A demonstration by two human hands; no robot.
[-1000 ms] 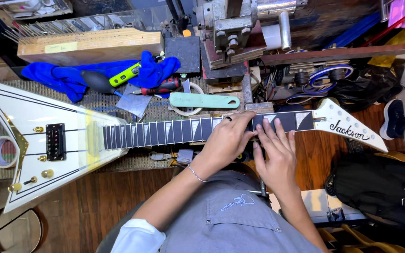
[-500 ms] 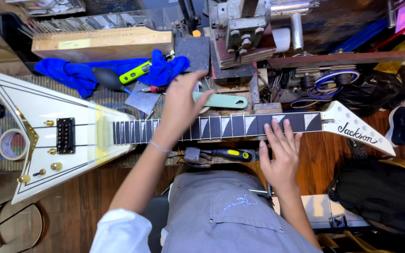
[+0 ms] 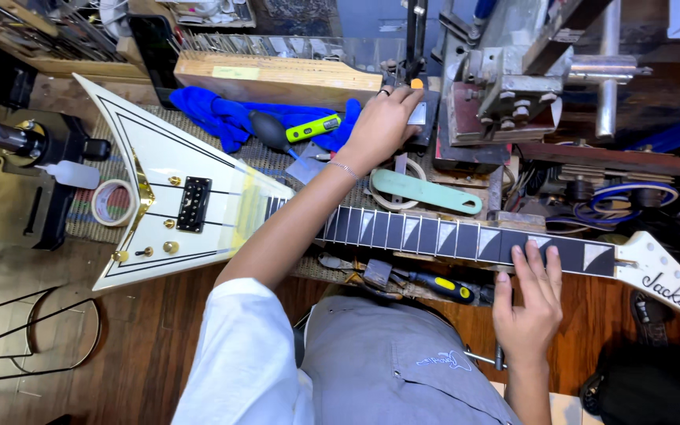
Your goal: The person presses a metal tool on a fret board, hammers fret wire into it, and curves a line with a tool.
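Note:
A white V-shaped electric guitar (image 3: 159, 157) lies across the bench. Its dark neck (image 3: 434, 236) with pale triangle inlays runs right to the white headstock (image 3: 663, 279). My left hand (image 3: 379, 126) reaches over the neck to the back of the bench. Its fingers curl onto a dark block with a small grey piece (image 3: 419, 114) beside the metal vise (image 3: 505, 86); what it grips is hidden. My right hand (image 3: 529, 303) lies flat on the fretboard near the headstock, fingers spread.
Behind the guitar lie a blue cloth (image 3: 214, 114), a yellow-green tool (image 3: 314, 127), a long wooden block (image 3: 277, 79) and a teal flat tool (image 3: 426, 193). A tape roll (image 3: 112, 203) sits left. A yellow-black screwdriver (image 3: 446, 287) lies at the front edge.
My left hand left the neck and moved up and back to the dark block by the vise. The right hand stayed on the fretboard near the headstock.

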